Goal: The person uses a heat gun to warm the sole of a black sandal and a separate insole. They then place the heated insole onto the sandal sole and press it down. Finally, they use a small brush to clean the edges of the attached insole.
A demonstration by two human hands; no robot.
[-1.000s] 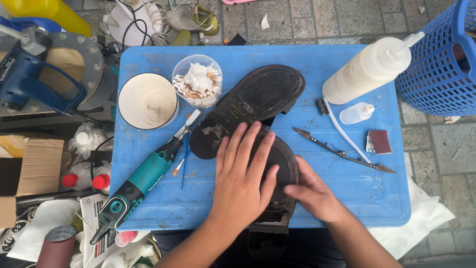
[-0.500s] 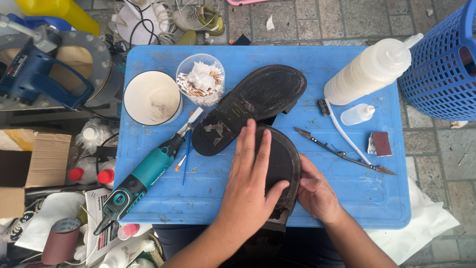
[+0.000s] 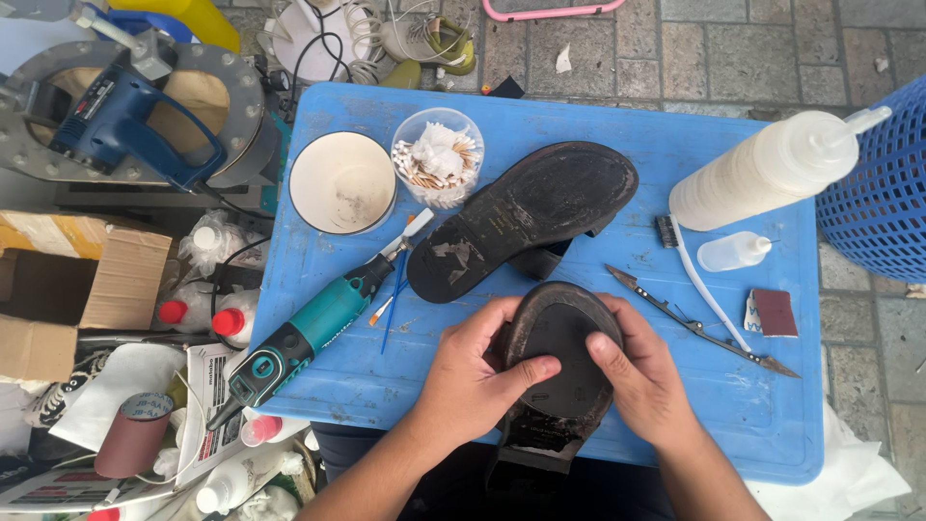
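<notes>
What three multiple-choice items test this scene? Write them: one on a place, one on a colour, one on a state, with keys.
1. Where does the teal rotary tool lie on the blue plastic table?
A. at its left side, left of the shoes
B. beside the blue basket
C. inside the bowl

2. What colour is the squeeze bottle lying near the table's right end?
A. red
B. white
C. green

3. How is the dark shoe sole nearest the person handled?
A. it lies untouched
B. one hand lifts it high
C. both hands press on it

Key: 1 A, the tool lies slantwise by the table's left edge. 2 B, its body and nozzle are white. 3 C, the left hand and the right hand grip its sides, with thumbs on the sole.
</notes>
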